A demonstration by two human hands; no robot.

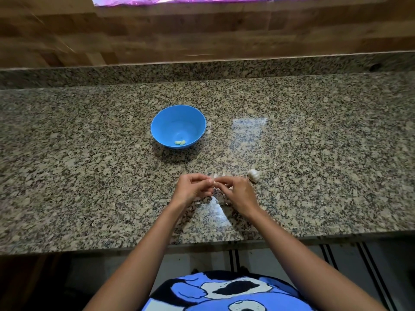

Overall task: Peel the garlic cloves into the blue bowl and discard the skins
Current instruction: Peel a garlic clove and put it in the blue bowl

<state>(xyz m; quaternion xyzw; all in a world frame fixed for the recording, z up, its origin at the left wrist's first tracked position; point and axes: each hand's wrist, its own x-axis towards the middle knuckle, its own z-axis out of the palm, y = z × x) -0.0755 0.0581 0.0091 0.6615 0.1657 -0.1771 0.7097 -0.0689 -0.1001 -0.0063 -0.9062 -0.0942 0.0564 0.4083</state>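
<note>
A person stands at a speckled granite countertop [89,176], both bare forearms reaching in from the near edge and meeting just above the stone. The left hand [193,187] has its fingers curled, thumb and fingertips pinching one end of a small pale garlic clove [214,182]. The right hand [238,194] pinches the same clove from the other side, fingertips nearly touching those of the left. The piece is tiny and mostly covered from here, so it is hard to tell whether the right fingertips have hold of the flesh or only of loose skin. Pale papery skins [217,200] lie on the counter directly beneath and between the hands, with a few more flakes just beyond the fingertips. Just to the right of the right hand, near its knuckles, a partly broken garlic bulb [253,175] rests on the stone. Farther back and a little to the left, well apart from the hands, the blue bowl [166,122] sits upright on the counter. Two peeled cloves [180,142], yellowish against the blue, lie side by side at its near inner edge (the only contents to be seen). Behind the counter a low granite upstand runs along a wall of wood-toned panels [202,37], and a strip of purple light shows at the very top. At the bottom of the view is the person's blue cartoon-print shirt [224,292].
</note>
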